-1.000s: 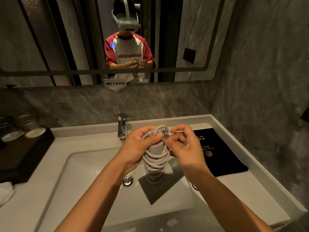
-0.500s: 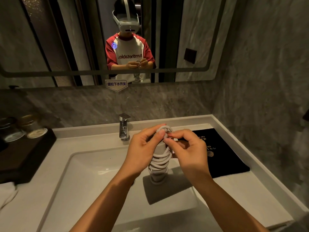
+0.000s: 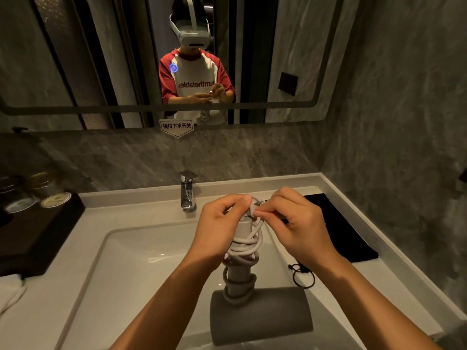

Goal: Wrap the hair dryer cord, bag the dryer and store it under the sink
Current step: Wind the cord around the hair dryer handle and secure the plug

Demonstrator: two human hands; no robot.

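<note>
Hair dryer (image 3: 260, 314), held over the sink basin (image 3: 141, 261) with its grey barrel lowest and its handle pointing up and away from me; the pale cord (image 3: 246, 245) lay coiled in several turns around the handle. My left hand (image 3: 217, 228) closed around the upper handle, thumb pressed over the top turns, while my right hand (image 3: 295, 223) pinched the cord's free end near the plug (image 3: 257, 203) between thumb and forefinger, the remaining fingers curled. I judged the wrapping almost done, with only the tail left to tuck. The cord looked rubbery and springy, so I expected the loops to slacken unless the end was trapped under a turn. The dryer's body appeared rigid and smooth, its weight sitting low in the barrel; the wrapped handle seemed the surest place to grip, since the coils gave friction. A black pouch (image 3: 336, 228) lay flat on the counter just right of the basin, its drawstring (image 3: 303, 274) trailing near the rim; being soft cloth, it would likely need one hand to hold its mouth apart.
</note>
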